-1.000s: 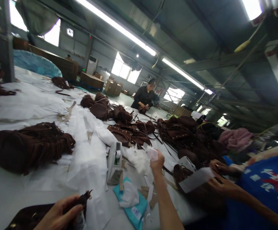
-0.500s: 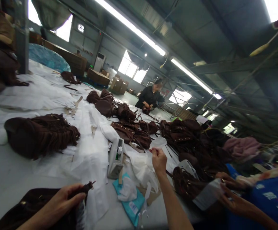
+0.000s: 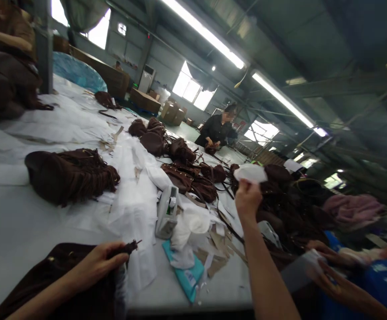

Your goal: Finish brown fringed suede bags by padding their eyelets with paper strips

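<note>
Head view, looking down along a long grey table.

Holds a brown bag with the left hand, fingers curled shut around its dark tip, the tip poking out to the right. Bag lying flat at the near edge of the table, partly under the left arm.

Lifts a white paper in the right hand, pinched tight at its lower edge, up over the middle of the table and well apart from the bag.

Between the 2 hands, on the table: a white box standing up, a blue pack lying flat near the edge, crumpled white sheets and brown card scraps.

Farther left, lying alone: 1 fringe bag.

Past the box, heaped together: a pile of more brown bags. Right of the pile: a pink cloth.

At the right edge: a co-worker's hands, with a blue top behind, holding something pale, too blurred to tell.

Far back at the table's end: a person in black, bent over. Top left: another person in brown, only partly in view.
</note>
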